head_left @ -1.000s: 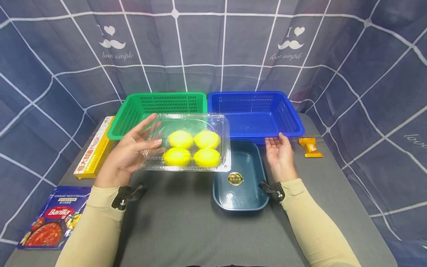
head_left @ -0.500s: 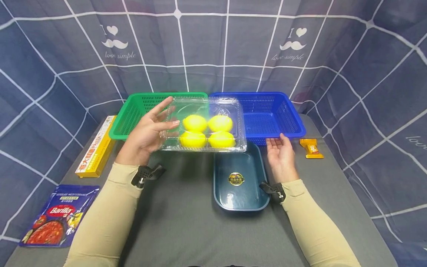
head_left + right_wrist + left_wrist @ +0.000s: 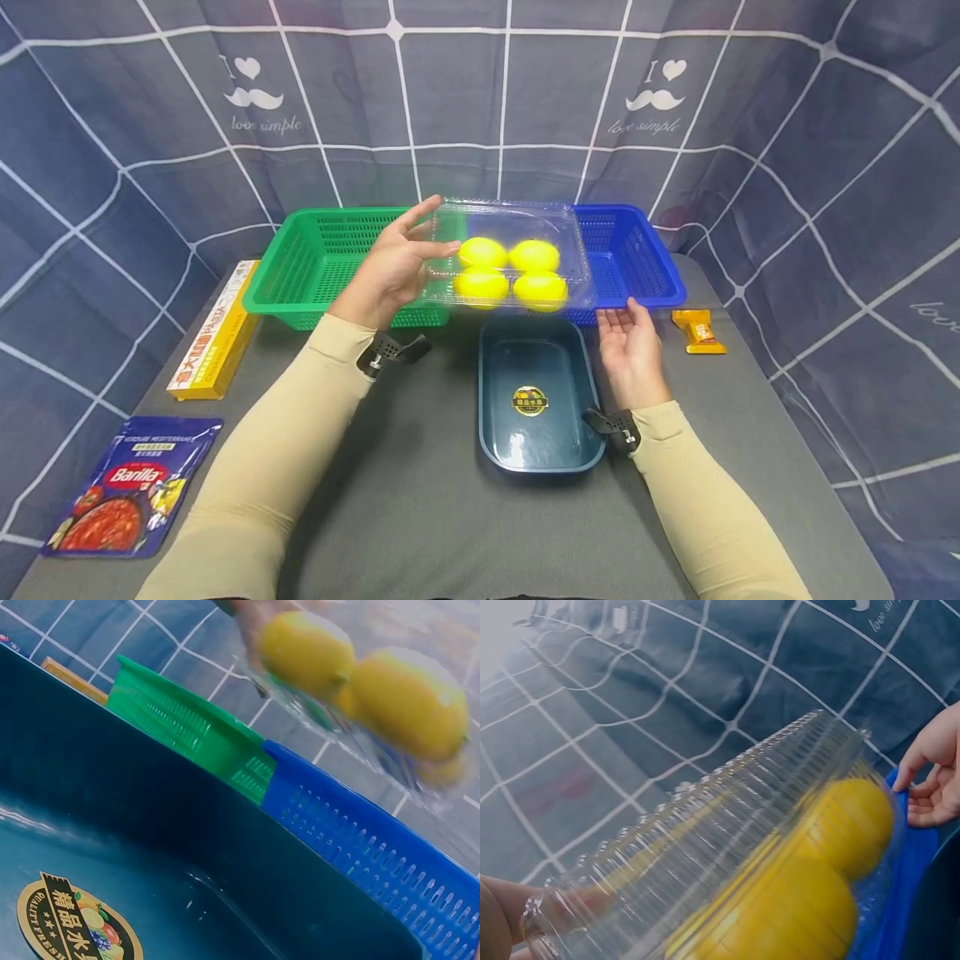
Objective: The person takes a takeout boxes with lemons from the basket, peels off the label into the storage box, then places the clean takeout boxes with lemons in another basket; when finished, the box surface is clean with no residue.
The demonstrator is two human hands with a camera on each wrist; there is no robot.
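A clear plastic clamshell box with several yellow lemons inside is held by its left side in my left hand, thumb over the lid. The box is raised and overlaps the left part of the blue basket in the head view. My right hand, palm up, pinches that basket's front rim between thumb and fingers. In the left wrist view the lemons show through the ribbed side of the box. The right wrist view has the lemons above the blue basket's wall.
A green basket stands left of the blue one. In front sits a dark teal tray with a fruit label. A pasta box and a Barilla pouch lie at the left, a small orange packet at the right.
My left hand has carried the clamshell box of lemons to the right and farther away, from before the green basket to over the blue one. My right hand stays at the blue rim.
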